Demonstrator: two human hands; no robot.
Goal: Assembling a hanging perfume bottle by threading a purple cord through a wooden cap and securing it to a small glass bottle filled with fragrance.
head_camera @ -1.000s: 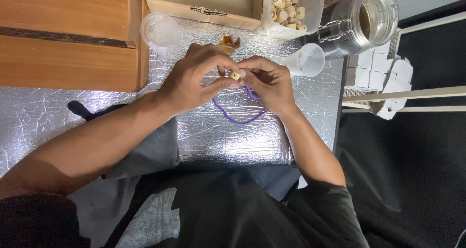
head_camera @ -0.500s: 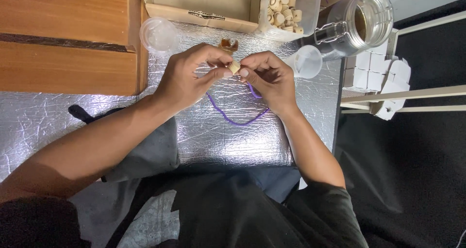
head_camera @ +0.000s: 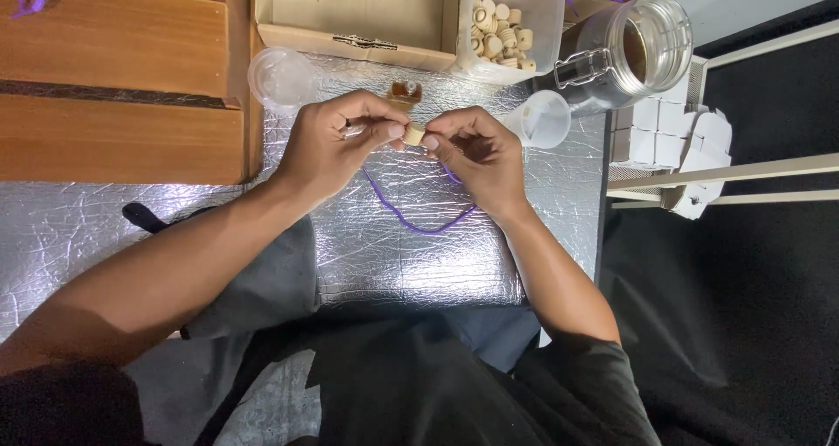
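Note:
My left hand [head_camera: 332, 145] and my right hand [head_camera: 479, 153] meet above a silver foil mat [head_camera: 411, 271]. Between their fingertips is a small tan cork [head_camera: 413, 134]. My right thumb and fingers pinch the cork. My left fingers close on a small clear vial [head_camera: 353, 130], mostly hidden, with its end against the cork. A purple cord [head_camera: 411, 221] runs from under my right hand and curves in a loop across the mat below both hands.
Behind the hands are an open cardboard box [head_camera: 358, 31], a clear tub of corks [head_camera: 535, 9] and a clamp-lid glass jar [head_camera: 634, 53]. Two clear plastic cups [head_camera: 280, 77] [head_camera: 542, 118] and a small brown bottle [head_camera: 404, 90] stand close by. Wooden boards [head_camera: 114, 79] lie left, white blocks [head_camera: 664, 136] right.
Both hands stay together on the cork, with small finger movements. The purple cord's loop has shifted a little to the left on the mat.

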